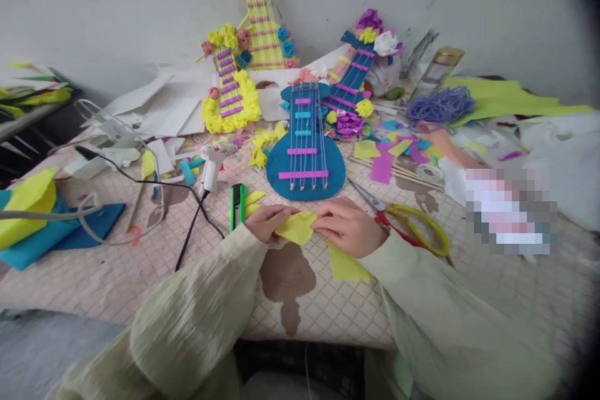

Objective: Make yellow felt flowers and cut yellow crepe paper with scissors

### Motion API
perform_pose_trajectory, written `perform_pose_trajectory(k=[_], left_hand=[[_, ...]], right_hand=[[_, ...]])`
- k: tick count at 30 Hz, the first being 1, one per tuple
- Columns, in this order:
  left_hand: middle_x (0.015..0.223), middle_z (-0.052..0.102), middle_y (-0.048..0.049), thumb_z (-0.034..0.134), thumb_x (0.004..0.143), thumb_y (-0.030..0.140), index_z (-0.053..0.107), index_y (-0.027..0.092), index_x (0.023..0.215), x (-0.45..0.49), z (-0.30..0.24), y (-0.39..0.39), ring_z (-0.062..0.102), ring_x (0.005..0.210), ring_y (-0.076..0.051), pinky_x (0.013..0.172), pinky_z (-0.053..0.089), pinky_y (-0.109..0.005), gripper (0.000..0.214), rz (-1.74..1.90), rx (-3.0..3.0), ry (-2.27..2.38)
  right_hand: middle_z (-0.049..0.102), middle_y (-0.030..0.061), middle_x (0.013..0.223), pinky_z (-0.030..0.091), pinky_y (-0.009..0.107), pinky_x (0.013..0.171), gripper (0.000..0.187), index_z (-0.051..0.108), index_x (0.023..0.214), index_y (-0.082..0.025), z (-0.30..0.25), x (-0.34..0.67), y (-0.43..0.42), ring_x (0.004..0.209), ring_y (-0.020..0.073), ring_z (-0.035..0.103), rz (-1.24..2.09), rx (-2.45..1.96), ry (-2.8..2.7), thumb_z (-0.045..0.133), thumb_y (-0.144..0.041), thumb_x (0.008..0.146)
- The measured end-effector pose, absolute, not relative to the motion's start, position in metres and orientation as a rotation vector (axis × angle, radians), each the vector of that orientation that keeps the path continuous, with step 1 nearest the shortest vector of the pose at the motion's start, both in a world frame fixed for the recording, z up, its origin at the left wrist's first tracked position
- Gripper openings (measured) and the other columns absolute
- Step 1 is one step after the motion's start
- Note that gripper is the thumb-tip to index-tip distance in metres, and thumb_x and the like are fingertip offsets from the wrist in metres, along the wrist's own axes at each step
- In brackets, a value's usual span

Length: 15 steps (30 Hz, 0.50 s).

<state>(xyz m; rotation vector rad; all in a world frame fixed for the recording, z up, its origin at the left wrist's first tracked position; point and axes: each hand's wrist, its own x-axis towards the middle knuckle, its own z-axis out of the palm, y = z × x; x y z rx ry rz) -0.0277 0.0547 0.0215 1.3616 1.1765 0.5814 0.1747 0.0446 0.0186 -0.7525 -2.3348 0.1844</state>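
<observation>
A small piece of yellow paper is stretched between my two hands near the front of the table. My left hand pinches its left end, and my right hand grips the right end with fingertips together. Under my right wrist lies another yellow paper sheet. Just beyond my hands stands a blue toy guitar with purple strings and pink and blue strips. Scissors with yellow and red handles lie right of my right hand. A green box cutter is beside my left hand.
A white glue gun with a black cord stands left of the blue guitar. Flower-trimmed paper guitars lean at the wall. A purple yarn bundle, wooden sticks, a tape roll and paper scraps lie right. Folded paper lies left.
</observation>
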Motion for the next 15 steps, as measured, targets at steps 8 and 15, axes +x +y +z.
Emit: perform_pose_trajectory(k=[8, 15], left_hand=[[0.079, 0.062, -0.0068, 0.051, 0.074, 0.016, 0.059, 0.014, 0.087, -0.054, 0.026, 0.003, 0.057, 0.072, -0.015, 0.064, 0.048, -0.029, 0.016, 1.099, 2.298, 1.315], [0.087, 0.061, -0.0072, 0.055, 0.071, 0.016, 0.061, 0.017, 0.093, -0.048, -0.002, -0.007, 0.054, 0.074, -0.018, 0.066, 0.048, -0.035, 0.023, 1.006, 2.543, 1.248]], right_hand=[[0.061, 0.004, 0.07, 0.037, 0.03, 0.065, 0.017, 0.065, 0.071, -0.016, 0.013, 0.171, 0.037, 0.068, 0.0159, 0.052, 0.231, -0.807, -2.505, 0.052, -0.018, 0.08], [0.061, 0.0032, 0.069, 0.034, 0.03, 0.066, 0.014, 0.065, 0.072, -0.017, 0.011, 0.171, 0.038, 0.07, 0.0163, 0.052, 0.254, -0.859, -2.605, 0.055, -0.024, 0.078]])
